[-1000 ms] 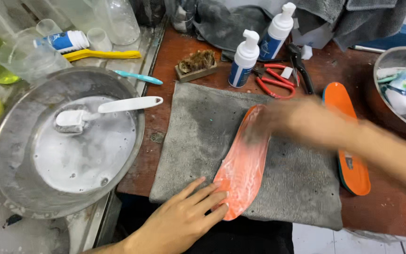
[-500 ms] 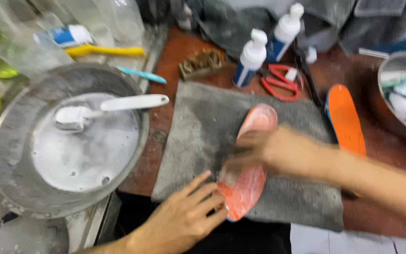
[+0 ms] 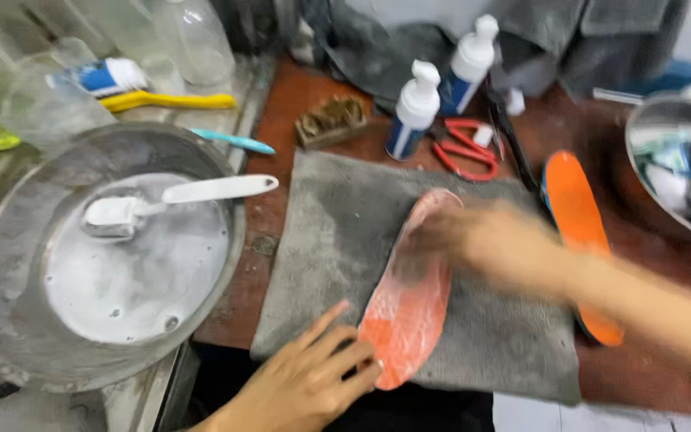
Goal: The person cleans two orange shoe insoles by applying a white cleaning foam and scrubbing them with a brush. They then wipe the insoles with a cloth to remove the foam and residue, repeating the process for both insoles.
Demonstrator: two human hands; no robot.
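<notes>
The left hand [image 3: 301,380] lies flat with its fingers [image 3: 337,352] spread, the tips pressing the near end of an orange insole [image 3: 409,308]. That insole lies lengthwise on a grey towel [image 3: 337,232] straight ahead of the hand, wet and whitish with foam, its far end pointing away from the person.

The right hand [image 3: 473,240] is over the far half of the same insole, up and to the right of the left hand. It is badly blurred, so whether it is open or closed round something cannot be told.

Beyond the right forearm, just off the towel's right edge, a second orange insole [image 3: 573,212] lies on the red-brown table [image 3: 281,112]. Past the towel's far edge stand two white foam bottles [image 3: 409,108], with red pliers [image 3: 465,152] beside them and a small worn brush [image 3: 331,120] to their left. Further right is a steel bowl [image 3: 641,144] with things in it.

To the left of the left hand sits a big metal basin [image 3: 9,264] of cloudy water, a white brush [image 3: 161,200] lying in it. Behind the basin are a teal toothbrush [image 3: 233,142], a yellow brush [image 3: 165,101] and clear plastic containers [image 3: 189,36].
</notes>
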